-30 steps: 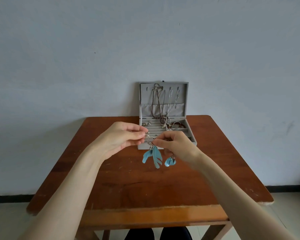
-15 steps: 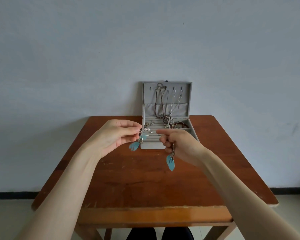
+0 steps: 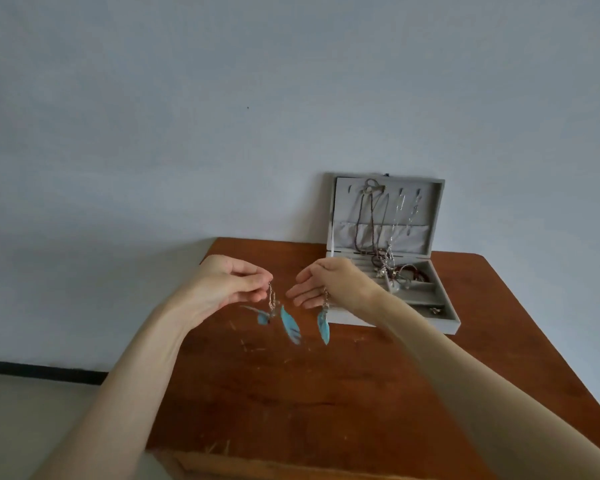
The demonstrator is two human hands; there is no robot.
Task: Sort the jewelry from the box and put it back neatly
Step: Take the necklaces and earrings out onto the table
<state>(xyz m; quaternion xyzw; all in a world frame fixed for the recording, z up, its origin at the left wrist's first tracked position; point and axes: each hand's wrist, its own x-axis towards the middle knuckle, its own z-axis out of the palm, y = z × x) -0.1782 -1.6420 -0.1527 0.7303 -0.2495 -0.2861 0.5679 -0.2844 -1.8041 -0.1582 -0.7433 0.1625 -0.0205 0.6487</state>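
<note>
A grey jewelry box [image 3: 394,320] stands open on the wooden table [image 3: 326,393], its lid upright against the wall with necklaces [image 3: 371,220] hanging inside. More jewelry lies tangled in its tray. My left hand [image 3: 229,285] pinches the chain of a blue feather earring [image 3: 288,323] that dangles above the table, left of the box. My right hand [image 3: 329,285] holds a second blue feather earring [image 3: 323,325] hanging under its palm, while its fingers stretch out to the left.
A plain pale wall rises directly behind the table. The table's left edge lies close to my left hand, with floor and a dark skirting line [image 3: 42,370] beyond it.
My hands have drawn apart and moved left of the box, each carrying one feather earring. The view has swung left, so the box now sits to the right.
</note>
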